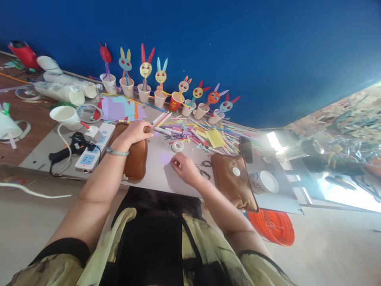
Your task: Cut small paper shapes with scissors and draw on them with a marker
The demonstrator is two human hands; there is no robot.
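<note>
My left hand (138, 132), with a jade-coloured bangle at the wrist, is above a brown cushion-like pouch (135, 161). Its fingers are bent together by the near ends of several markers (162, 119); anything between them is too small to make out. My right hand (187, 170) is low over the grey table (157, 171), thumb and fingers curled together, and I cannot see what they hold, if anything. Just beyond it lies a roll of clear tape (177, 146). Dark-handled scissors (205, 169) are to its right.
Paper cups with rabbit-faced figures (145, 70) line the blue wall. Coloured paper (114, 109) and a heap of craft sticks (205, 135) lie before them. A glue gun (73, 147) and power strip (95, 149) are left; a second brown pouch (233, 180) and phone (245, 149) right.
</note>
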